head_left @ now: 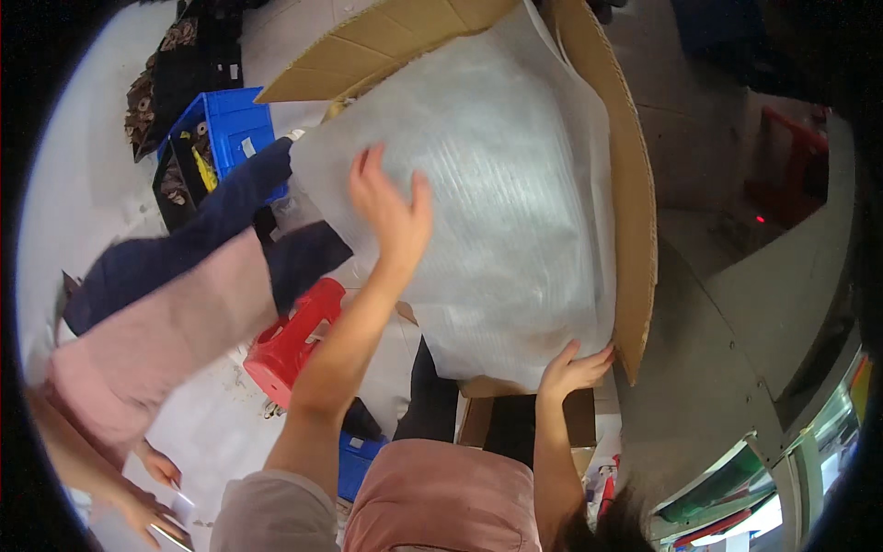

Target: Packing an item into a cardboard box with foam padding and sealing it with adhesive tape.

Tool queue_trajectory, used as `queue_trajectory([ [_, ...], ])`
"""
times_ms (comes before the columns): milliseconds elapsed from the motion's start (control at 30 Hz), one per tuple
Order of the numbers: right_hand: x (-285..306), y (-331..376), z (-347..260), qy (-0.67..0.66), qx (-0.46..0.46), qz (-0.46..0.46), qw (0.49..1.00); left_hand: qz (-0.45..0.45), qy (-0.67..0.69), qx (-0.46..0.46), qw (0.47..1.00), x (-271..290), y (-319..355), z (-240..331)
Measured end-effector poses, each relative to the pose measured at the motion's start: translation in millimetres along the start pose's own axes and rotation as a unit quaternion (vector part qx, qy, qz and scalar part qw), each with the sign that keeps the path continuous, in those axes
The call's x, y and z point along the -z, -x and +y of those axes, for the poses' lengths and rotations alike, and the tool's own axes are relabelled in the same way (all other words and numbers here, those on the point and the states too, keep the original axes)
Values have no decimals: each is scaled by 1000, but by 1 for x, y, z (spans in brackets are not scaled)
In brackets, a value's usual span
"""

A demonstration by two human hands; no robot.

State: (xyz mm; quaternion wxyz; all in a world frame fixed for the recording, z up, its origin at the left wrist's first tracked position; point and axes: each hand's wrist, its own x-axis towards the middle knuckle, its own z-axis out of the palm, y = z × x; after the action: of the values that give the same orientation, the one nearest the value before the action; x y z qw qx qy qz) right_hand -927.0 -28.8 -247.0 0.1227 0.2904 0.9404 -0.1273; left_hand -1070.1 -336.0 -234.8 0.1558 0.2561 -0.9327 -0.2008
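Note:
A translucent white foam packing sheet [515, 166] spreads over a large cardboard box [635, 230] in front of me. My left hand [391, 207] is over the sheet's left part, thumb and fingers spread; whether it touches the sheet I cannot tell. At the sheet's near right corner, beside the box's right wall, my right hand [575, 370] rests with its thumb apart from the fingers. Neither hand visibly grips anything. What lies beneath the sheet is hidden.
Left of the box are a red plastic stool [292, 345] and a blue crate [237, 124] near black bins holding brown parts. Another person in a pink garment [175, 331] sits at the left, hands holding a thin object. A grey metal panel [690, 368] stands at the right.

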Motion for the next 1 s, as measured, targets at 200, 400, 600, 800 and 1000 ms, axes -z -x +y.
queue_trajectory([
  [200,-15,-13,-115,-111,365,-49,923,-51,-103,183,976,-18,28,-71],
  [400,-82,-140,-300,-134,553,81,818,-115,-174,147,967,-81,-38,-97],
  [600,-145,-234,-345,-3,541,-66,839,-124,-61,120,983,-116,-34,-128],
  [800,-169,-283,-361,-22,428,-216,877,-104,-76,122,984,-118,-28,-131],
  [1000,-96,-198,-354,-69,476,-158,862,-239,-19,243,940,-86,-43,-113],
])
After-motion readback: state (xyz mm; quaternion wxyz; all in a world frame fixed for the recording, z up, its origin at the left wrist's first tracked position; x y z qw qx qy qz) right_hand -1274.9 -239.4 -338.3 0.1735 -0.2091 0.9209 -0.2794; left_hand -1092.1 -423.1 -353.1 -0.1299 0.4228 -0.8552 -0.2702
